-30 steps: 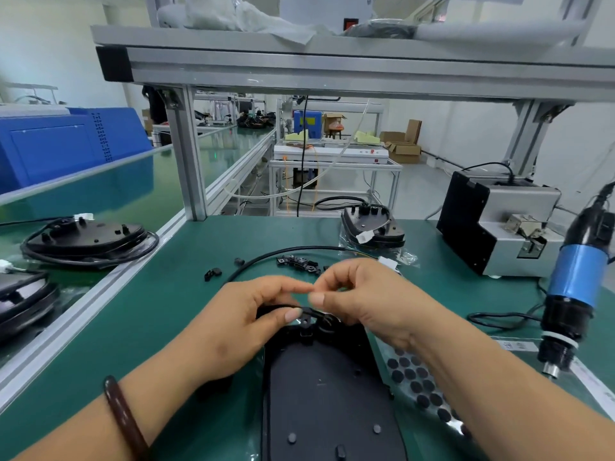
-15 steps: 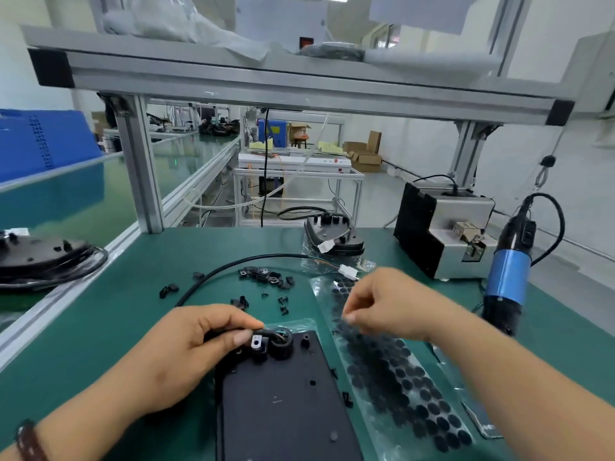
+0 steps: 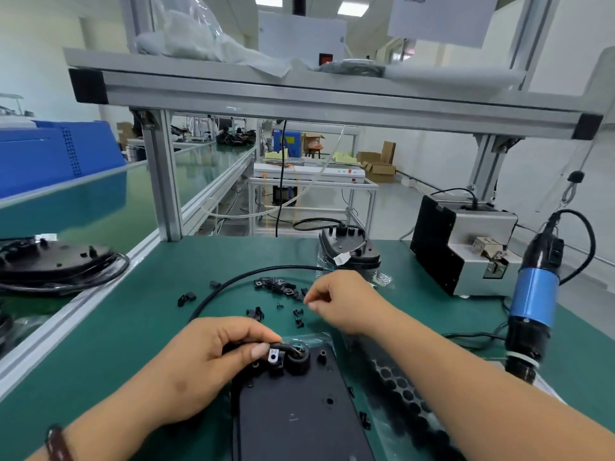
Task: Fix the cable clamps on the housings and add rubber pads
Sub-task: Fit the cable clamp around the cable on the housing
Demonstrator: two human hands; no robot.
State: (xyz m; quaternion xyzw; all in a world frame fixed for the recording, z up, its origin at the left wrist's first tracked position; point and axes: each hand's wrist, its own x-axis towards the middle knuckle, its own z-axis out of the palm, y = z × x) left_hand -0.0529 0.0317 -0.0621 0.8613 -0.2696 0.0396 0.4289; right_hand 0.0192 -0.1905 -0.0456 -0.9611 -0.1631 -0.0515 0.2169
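Left hand (image 3: 206, 364) pinched the cable (image 3: 239, 277) onto the housing (image 3: 299, 410). At one o'clock, right hand (image 3: 342, 304) curled above loose clamps (image 3: 276, 286); whether it held anything was unclear.

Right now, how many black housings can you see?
3: near housing by the left hand; far housing at the table's back edge; third housing on the conveyor. A dark shape at the picture's left edge may be a fourth.
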